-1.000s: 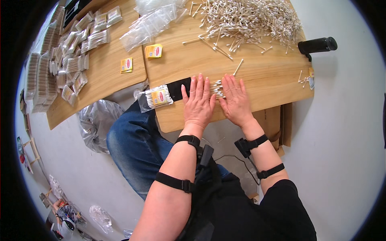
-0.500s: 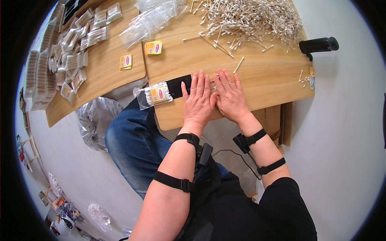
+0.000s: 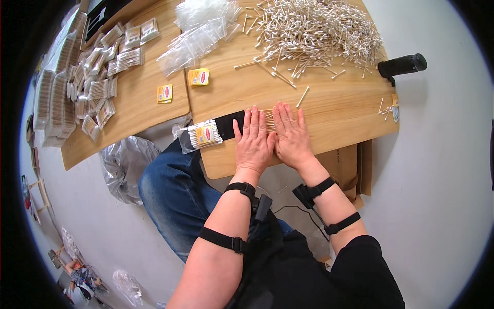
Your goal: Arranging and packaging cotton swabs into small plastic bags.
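My left hand (image 3: 252,144) lies flat near the table's front edge, fingers stretched out. Beside it my right hand (image 3: 292,135) also lies flat, its fingers straight and close together. In the narrow gap between them shows a row of wooden-stemmed cotton swabs (image 3: 269,120); the palms hide the rest of it. Left of my left hand a black strip (image 3: 229,124) is on the table, partly covered by that hand. At the strip's left end is a clear bag of cotton swabs (image 3: 212,129) with a yellow label card, sticking out past the table edge.
A large heap of loose cotton swabs (image 3: 319,36) covers the far right. Yellow cards (image 3: 198,77) and clear empty bags (image 3: 193,49) lie farther left. Filled packs (image 3: 103,87) pile up on the left table (image 3: 146,116). A black cylinder (image 3: 404,66) juts from the right edge.
The whole view has shifted a little, so the table sits lower in it. My hands are still flat, and slightly more of the swab row shows between the fingers.
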The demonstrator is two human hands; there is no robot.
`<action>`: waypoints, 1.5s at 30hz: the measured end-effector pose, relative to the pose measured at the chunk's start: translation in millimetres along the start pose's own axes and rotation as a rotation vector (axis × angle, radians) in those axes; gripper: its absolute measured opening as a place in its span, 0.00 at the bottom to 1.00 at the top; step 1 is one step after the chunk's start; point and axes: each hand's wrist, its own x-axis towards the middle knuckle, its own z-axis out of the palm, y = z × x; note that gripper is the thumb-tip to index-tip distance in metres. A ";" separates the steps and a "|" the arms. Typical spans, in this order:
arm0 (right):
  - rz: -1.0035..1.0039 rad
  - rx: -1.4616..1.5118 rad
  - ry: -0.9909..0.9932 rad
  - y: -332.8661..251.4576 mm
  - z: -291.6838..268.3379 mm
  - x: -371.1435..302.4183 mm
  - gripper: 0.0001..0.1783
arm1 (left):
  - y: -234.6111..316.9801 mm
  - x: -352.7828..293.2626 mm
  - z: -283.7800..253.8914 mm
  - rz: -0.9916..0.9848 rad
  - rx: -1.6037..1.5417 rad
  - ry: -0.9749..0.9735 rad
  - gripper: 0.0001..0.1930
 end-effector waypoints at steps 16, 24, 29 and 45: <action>-0.047 0.021 -0.012 1.6 -8.0 11.4 0.37 | -2.0 -0.8 1.0 -0.015 -0.103 0.050 0.34; -0.037 0.054 -0.003 3.6 -5.1 2.5 0.35 | -0.8 0.4 -0.5 -0.016 -0.081 0.029 0.32; -0.055 0.048 0.003 5.9 -9.0 -0.3 0.34 | -0.3 -0.2 -2.5 -0.006 -0.049 0.009 0.30; -0.178 0.110 -0.025 22.9 -9.8 12.1 0.33 | -1.0 0.0 2.6 -0.013 -0.050 0.033 0.33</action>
